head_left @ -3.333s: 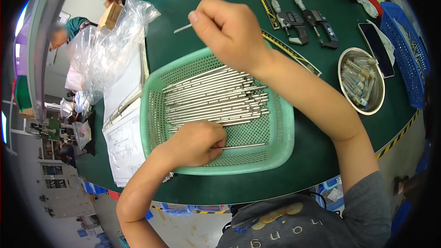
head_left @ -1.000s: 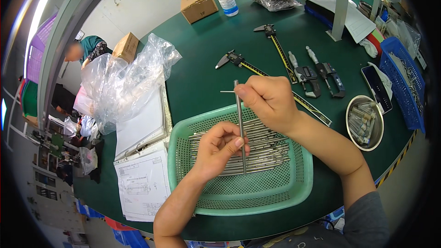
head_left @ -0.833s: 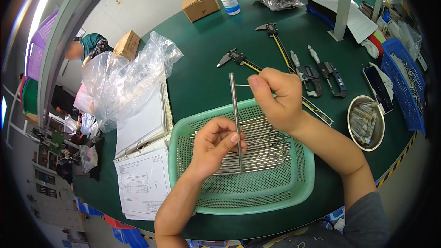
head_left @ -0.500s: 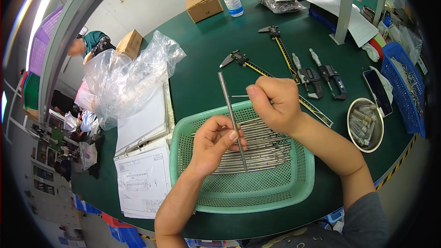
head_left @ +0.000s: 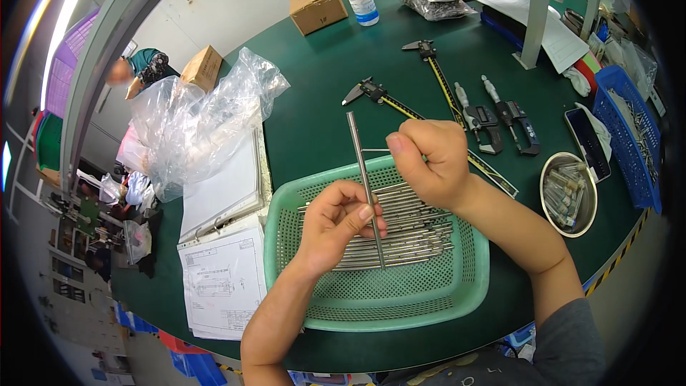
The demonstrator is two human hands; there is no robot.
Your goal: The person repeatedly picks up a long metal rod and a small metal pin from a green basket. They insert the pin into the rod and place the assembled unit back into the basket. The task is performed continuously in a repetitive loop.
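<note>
The left hand [head_left: 330, 230] has a long metal rod [head_left: 361, 161] pinched between thumb and fingers, nearly upright with its top leaning left. The right hand [head_left: 431, 163] is curled into a fist, thumb pressed on a thin pin [head_left: 376, 149] – it points left to the rod's upper part, though whether its tip touches the rod I cannot tell. Below both hands a green basket [head_left: 400, 286] sits on the tabletop [head_left: 307, 93], a pile of similar rods [head_left: 418, 234] inside, partly hidden by the left hand. Left of the left hand lies an open binder [head_left: 225, 196], a clear plastic bag [head_left: 196, 136] farther off. Beyond the right hand are two calipers [head_left: 370, 91] and two micrometers [head_left: 486, 129] – and to its right, a metal bowl [head_left: 590, 216] of small tubes [head_left: 564, 193]
</note>
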